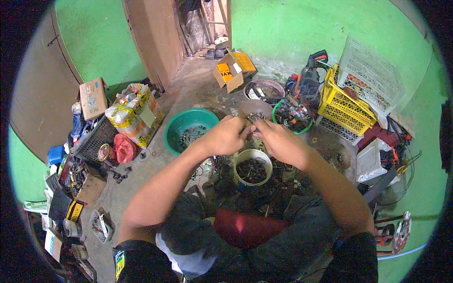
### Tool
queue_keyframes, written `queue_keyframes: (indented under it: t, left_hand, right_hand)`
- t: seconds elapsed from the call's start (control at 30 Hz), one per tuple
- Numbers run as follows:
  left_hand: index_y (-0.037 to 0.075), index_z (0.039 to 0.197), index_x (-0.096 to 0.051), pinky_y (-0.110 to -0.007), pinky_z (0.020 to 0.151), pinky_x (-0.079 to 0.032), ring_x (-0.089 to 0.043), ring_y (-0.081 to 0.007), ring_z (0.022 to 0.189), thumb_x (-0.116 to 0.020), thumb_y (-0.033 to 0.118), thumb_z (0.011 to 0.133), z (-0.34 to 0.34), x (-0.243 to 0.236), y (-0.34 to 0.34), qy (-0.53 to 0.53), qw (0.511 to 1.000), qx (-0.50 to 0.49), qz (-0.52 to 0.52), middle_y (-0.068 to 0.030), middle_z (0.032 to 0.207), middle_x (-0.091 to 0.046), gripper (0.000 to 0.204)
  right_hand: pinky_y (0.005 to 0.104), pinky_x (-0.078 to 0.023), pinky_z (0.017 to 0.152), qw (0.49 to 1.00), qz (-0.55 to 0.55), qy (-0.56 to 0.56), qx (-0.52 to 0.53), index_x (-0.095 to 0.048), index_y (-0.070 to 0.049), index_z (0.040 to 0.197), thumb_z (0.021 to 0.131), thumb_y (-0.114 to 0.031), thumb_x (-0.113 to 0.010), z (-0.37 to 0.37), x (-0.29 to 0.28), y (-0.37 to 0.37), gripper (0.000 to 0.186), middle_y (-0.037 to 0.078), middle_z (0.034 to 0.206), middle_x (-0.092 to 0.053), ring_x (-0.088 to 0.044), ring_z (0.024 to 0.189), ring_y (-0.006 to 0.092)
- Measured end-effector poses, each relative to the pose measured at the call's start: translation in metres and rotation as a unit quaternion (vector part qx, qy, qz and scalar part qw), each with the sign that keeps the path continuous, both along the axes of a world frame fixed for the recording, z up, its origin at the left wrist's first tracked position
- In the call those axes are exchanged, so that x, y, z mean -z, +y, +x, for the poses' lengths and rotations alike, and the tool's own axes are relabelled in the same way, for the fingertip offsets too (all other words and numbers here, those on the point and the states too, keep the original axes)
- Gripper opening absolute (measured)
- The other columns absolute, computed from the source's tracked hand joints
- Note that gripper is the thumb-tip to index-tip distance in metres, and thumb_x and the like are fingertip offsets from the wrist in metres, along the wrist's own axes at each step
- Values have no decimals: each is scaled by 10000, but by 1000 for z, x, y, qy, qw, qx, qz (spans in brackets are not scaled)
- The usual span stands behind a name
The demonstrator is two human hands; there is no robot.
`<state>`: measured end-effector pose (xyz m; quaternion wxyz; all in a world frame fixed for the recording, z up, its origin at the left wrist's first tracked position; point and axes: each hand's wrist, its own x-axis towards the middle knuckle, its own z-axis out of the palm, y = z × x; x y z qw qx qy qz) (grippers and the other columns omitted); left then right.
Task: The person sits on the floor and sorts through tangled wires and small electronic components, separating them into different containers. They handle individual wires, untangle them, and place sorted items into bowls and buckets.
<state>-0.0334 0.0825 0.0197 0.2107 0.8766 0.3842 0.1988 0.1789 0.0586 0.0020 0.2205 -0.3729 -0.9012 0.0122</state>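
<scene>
My left hand (230,135) and my right hand (278,139) meet in front of me, fingers curled and fingertips pressed together. Whatever small thing lies between them is too tiny and covered to make out. Just below them stands a whitish bucket (269,162) partly filled with small dark scraps (251,170). Left of my hands sits a wide green basin (172,123), with small dark pieces (192,135) on its bottom. Behind my hands is a brownish bowl (264,108) holding more small bits.
At the right stand a green-rimmed basket (307,127) of mixed parts, yellow crates (347,104) and a white crate (370,70). An opened cardboard box (230,73) lies near the doorway. On the left are a black crate (92,153), a red plastic bag (125,148) and a taped bundle (137,118).
</scene>
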Motion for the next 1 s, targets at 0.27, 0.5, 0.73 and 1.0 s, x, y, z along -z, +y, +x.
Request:
queue_keyframes:
  t: [0.27,0.5,0.73,1.0]
  left_hand:
    - [-15,957,-658,-413,781,-511,-675,-350,824,-591,258,972,-15,-13,16,-109,991,-73,6,-223,891,-690,281]
    - [-27,994,-647,-383,721,-505,-654,-325,735,-590,192,973,8,-8,26,-240,948,-117,171,-209,800,-663,227]
    - [-15,983,-690,-357,654,-497,-614,-180,648,-551,195,1002,19,-14,29,-282,934,-190,111,-119,712,-675,252]
    - [-57,1028,-689,-324,548,-486,-590,-111,543,-504,159,1022,35,-5,28,-434,887,-158,-1,-61,737,-691,285]
  right_hand:
    - [566,-525,680,983,-18,53,173,-549,-18,1074,953,-162,-538,11,-24,13,189,240,786,-666,-659,733,466]
    - [539,-473,678,927,32,315,202,-581,14,959,986,-157,-518,-2,-24,20,184,268,795,-645,-631,788,479]
    - [525,-446,627,908,112,349,202,-574,21,897,984,-142,-521,-10,-37,23,192,255,765,-635,-617,744,484]
    - [467,-496,629,935,41,291,201,-592,52,911,979,-107,-503,-36,-22,20,194,245,752,-656,-672,709,410]
